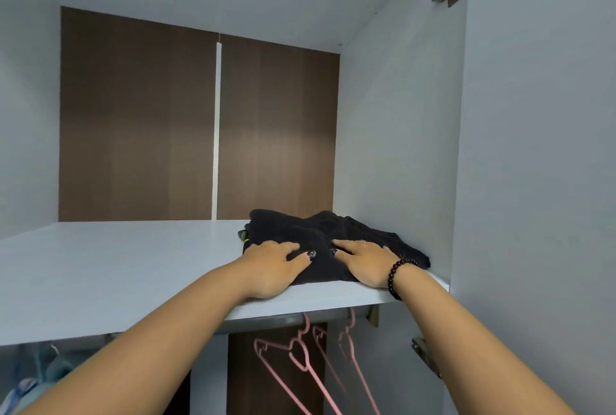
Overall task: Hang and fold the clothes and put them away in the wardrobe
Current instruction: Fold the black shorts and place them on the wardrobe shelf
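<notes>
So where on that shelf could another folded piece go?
The shelf is bare from its left wall across to the dark folded garment. The right end is crowded: the garment fills it, with the left hand and right hand pressing on it.

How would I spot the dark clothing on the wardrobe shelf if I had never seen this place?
Find the pale shelf across the open wardrobe and follow it to the right wall. There lies a folded black garment, with the left hand and right hand pressed flat on it. It is the only item on the shelf; pink hangers hang below.
</notes>
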`<action>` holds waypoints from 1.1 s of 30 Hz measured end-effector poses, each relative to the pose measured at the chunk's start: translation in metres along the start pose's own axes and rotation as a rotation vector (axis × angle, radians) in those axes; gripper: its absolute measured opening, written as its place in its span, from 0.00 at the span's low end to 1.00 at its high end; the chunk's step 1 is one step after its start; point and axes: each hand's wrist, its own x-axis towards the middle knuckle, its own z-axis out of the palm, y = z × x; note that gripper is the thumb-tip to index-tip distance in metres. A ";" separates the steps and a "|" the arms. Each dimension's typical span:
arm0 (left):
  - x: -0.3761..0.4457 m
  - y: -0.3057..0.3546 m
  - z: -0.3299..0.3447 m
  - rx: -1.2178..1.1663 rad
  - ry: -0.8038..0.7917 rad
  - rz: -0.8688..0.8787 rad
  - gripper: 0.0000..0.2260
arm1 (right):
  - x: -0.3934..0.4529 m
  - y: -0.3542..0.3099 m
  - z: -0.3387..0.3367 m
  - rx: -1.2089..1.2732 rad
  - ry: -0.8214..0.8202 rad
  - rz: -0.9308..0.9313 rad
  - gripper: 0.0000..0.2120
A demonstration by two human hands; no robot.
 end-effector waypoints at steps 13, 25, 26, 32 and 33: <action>-0.045 0.011 0.009 -0.139 0.381 0.073 0.18 | -0.061 -0.015 -0.006 0.265 0.229 -0.055 0.14; -0.183 0.050 0.059 -0.427 0.227 0.211 0.14 | -0.256 -0.030 0.016 0.298 0.325 -0.027 0.14; -0.194 0.056 0.067 -0.423 0.190 0.221 0.15 | -0.272 -0.028 0.022 0.285 0.312 -0.005 0.15; -0.257 0.093 0.114 -0.406 0.002 0.253 0.17 | -0.359 -0.005 0.052 0.225 0.264 0.108 0.17; -0.268 0.099 0.120 -0.405 -0.024 0.250 0.18 | -0.373 -0.003 0.055 0.217 0.270 0.114 0.17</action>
